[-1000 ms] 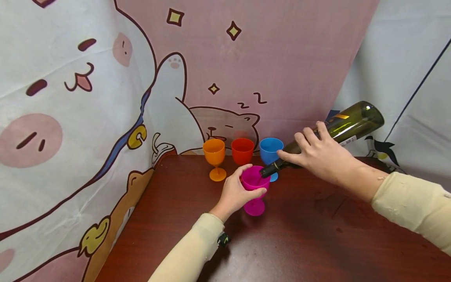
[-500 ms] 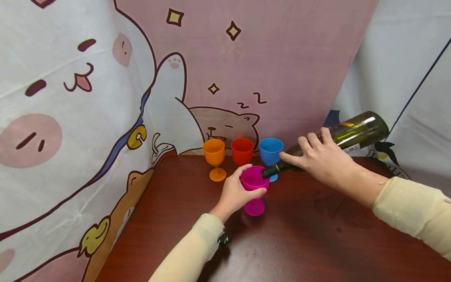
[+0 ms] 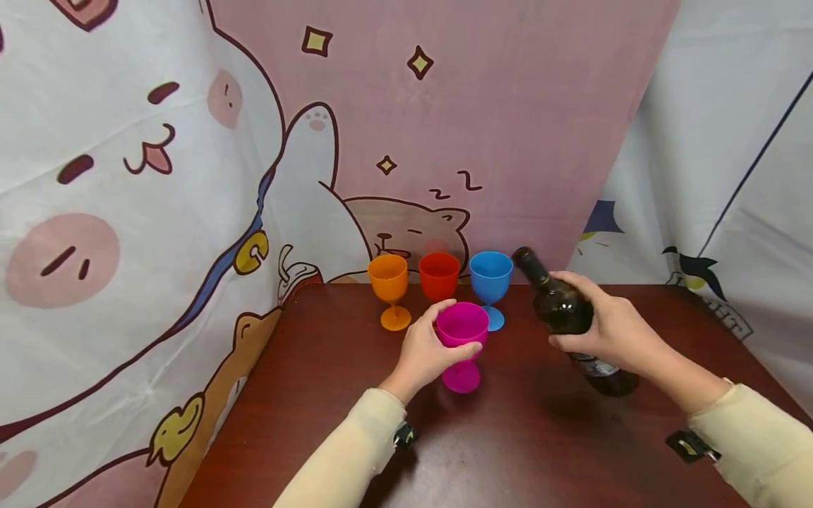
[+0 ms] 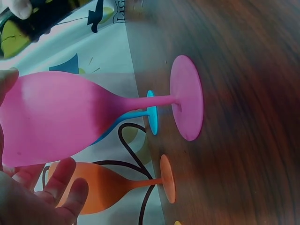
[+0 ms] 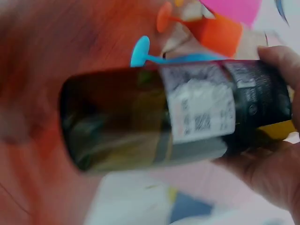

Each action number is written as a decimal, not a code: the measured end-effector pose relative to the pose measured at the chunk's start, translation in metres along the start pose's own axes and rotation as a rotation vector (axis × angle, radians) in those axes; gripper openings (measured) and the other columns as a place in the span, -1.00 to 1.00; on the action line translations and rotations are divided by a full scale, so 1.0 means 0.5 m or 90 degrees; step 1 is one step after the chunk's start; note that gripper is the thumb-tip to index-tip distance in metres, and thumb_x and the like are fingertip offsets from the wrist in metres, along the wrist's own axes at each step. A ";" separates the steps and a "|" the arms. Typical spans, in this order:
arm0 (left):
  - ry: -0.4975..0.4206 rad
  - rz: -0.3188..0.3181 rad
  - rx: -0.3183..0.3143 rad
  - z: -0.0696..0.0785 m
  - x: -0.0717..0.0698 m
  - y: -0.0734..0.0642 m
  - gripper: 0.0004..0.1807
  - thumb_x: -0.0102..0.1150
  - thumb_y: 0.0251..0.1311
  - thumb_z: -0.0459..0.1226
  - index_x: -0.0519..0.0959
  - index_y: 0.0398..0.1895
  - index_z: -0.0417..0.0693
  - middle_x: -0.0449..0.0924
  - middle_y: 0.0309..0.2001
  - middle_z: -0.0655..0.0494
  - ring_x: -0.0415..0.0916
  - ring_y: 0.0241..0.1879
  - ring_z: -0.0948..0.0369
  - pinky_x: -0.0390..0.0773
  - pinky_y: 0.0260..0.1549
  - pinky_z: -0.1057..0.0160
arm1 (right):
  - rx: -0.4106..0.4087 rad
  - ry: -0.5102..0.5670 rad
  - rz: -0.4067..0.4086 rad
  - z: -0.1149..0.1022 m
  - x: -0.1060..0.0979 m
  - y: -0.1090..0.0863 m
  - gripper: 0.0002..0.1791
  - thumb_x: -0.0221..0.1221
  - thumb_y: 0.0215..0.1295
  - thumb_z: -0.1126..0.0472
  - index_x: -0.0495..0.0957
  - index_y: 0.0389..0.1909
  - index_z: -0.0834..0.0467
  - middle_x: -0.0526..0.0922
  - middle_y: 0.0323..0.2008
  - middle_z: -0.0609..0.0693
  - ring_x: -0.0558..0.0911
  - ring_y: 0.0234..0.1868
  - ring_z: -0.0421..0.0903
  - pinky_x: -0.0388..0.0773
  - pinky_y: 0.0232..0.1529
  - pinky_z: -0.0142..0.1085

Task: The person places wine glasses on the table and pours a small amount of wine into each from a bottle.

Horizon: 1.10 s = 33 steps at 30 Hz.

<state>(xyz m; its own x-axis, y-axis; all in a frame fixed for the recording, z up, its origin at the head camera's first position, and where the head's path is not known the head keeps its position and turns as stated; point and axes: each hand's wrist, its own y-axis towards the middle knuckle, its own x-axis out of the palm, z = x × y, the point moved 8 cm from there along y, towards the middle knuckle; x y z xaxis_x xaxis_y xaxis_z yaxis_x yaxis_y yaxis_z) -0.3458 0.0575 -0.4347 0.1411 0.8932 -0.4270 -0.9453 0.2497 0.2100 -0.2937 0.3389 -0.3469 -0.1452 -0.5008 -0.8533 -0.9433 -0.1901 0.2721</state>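
My left hand (image 3: 428, 351) holds a magenta plastic goblet (image 3: 462, 326) by its bowl, thumb on the near side. The goblet is upright, its round foot (image 4: 186, 98) low over the brown table; whether it touches is hard to tell. To the right, my right hand (image 3: 612, 326) grips a dark green wine bottle (image 3: 562, 307) round its body. Neck up and leaning left, the bottle is apart from the goblet. Its white label (image 5: 201, 110) shows in the right wrist view, where the bottle is somewhat blurred.
Behind the magenta goblet stand an orange goblet (image 3: 389, 279), a red goblet (image 3: 439, 275) and a blue goblet (image 3: 491, 276) in a row near the back edge. A cartoon-printed cloth (image 3: 508, 106) hangs behind the brown table (image 3: 317, 395) and along its sides.
My right hand has drawn the bottle away from the goblet's rim and turned it from neck-down to neck-up, lowering its base. The left hand still holds the goblet in about the same place.
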 end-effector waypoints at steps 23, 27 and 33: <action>-0.016 0.000 0.012 0.003 0.013 0.006 -0.07 0.68 0.02 -0.01 0.41 0.50 0.29 0.65 0.25 0.16 0.60 0.22 0.10 0.80 -0.02 0.14 | 0.326 0.115 0.330 0.397 -0.109 -0.192 0.23 0.48 0.26 0.04 -0.15 0.76 -0.10 0.04 0.68 0.35 0.15 0.61 0.42 -0.01 0.72 0.14; -0.015 -0.003 0.010 0.004 0.016 0.006 -0.06 0.69 0.02 0.00 0.40 0.50 0.28 0.65 0.26 0.17 0.60 0.21 0.10 0.80 -0.02 0.15 | 0.317 0.119 0.338 0.399 -0.105 -0.196 0.23 0.49 0.24 0.06 -0.13 0.75 -0.18 0.08 0.67 0.36 0.18 0.59 0.38 -0.01 0.71 -0.03; 0.004 -0.015 0.022 0.018 0.032 0.012 -0.05 0.69 0.01 0.01 0.41 0.50 0.26 0.68 0.22 0.17 0.64 0.15 0.14 0.78 -0.02 0.22 | 0.304 0.117 0.335 0.398 -0.095 -0.199 0.25 0.49 0.24 0.05 -0.15 0.76 -0.08 0.06 0.67 0.37 0.13 0.63 0.41 -0.05 0.72 0.12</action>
<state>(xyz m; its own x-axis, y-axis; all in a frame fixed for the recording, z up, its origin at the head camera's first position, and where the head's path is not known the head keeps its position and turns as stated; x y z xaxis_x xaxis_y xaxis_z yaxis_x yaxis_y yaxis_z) -0.3465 0.0765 -0.4322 0.1609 0.8845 -0.4380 -0.9312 0.2831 0.2296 -0.2520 0.5495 -0.4219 -0.6024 -0.5662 -0.5626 -0.7956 0.4824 0.3665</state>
